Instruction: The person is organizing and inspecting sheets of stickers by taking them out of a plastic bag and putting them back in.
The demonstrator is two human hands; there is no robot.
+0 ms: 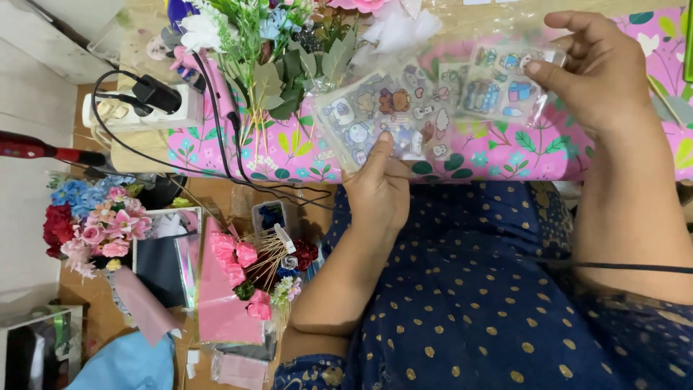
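My left hand (379, 189) pinches the near edge of a clear sticker sheet (375, 115) printed with small cartoon figures. My right hand (595, 72) holds a second clear sticker sheet (502, 87) by its right edge, thumb on top. The two sheets overlap slightly in the middle. Both are held above a table with a pink floral cloth (505, 155). My lap in a dark blue dotted dress (469, 289) fills the lower middle.
A bunch of artificial flowers and green leaves (267, 50) lies on the cloth at the left. A white power strip (137, 108) with black cables sits beside it. On the floor lie flower bouquets (94, 217), pink paper (224, 303) and small rose picks (267, 260).
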